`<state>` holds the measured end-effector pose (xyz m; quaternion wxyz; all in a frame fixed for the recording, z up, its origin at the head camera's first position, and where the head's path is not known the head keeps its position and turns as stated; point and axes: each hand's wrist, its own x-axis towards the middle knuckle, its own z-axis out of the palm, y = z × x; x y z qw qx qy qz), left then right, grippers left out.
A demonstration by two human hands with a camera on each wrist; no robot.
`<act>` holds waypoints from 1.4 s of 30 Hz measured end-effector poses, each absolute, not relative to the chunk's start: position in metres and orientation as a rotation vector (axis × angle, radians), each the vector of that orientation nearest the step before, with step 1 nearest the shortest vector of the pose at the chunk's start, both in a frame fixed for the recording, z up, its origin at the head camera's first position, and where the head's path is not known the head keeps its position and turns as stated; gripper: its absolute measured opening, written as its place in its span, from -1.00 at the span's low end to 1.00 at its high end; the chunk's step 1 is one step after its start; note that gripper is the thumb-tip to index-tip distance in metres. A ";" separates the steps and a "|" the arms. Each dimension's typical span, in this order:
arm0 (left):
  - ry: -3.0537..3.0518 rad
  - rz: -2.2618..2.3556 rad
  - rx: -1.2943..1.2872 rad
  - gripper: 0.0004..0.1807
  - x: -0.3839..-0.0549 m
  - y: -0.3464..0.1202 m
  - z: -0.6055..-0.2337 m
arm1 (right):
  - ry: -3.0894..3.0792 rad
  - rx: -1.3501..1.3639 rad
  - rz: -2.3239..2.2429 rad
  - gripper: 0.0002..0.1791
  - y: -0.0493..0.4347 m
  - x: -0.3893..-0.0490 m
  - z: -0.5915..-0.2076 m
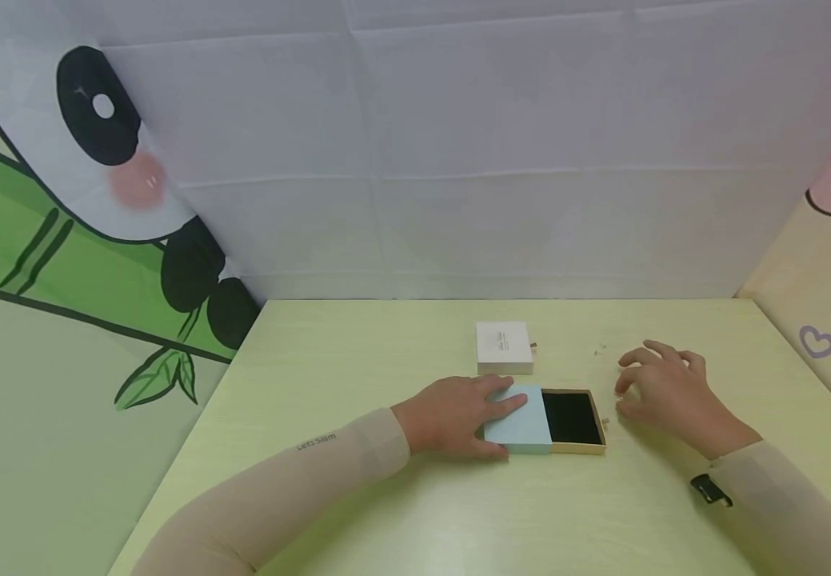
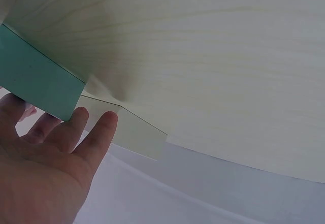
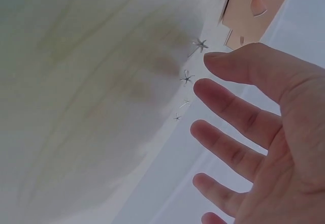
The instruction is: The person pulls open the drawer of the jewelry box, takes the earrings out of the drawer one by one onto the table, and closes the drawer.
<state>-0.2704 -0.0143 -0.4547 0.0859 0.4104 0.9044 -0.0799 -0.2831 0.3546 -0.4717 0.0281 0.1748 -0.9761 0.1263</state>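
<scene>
A pale blue jewelry box lies on the table with its drawer slid partly out to the right, showing a black lining. My left hand grips the sleeve, thumb along the near side and fingers over the top and far edge. In the left wrist view the box's end is by the fingers. Right of the drawer hovers my right hand, fingers loosely bent, holding nothing visible. Small silver star-shaped earrings, several of them, lie near its fingertips in the right wrist view.
A white box with printed text and a small tab stands just behind the blue one. Tiny earrings also lie farther back on the table. A black object is at the right sleeve's cuff. Cloth backdrops surround the table.
</scene>
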 end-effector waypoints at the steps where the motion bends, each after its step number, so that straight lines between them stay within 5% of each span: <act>1: 2.696 -0.239 1.224 -0.03 -0.270 -0.014 -0.454 | -3.010 0.540 0.391 -0.89 0.354 -0.283 -0.471; 42: 2.683 -0.238 1.228 -0.02 -0.267 -0.018 -0.454 | -3.034 0.621 0.361 -0.76 0.329 -0.260 -0.463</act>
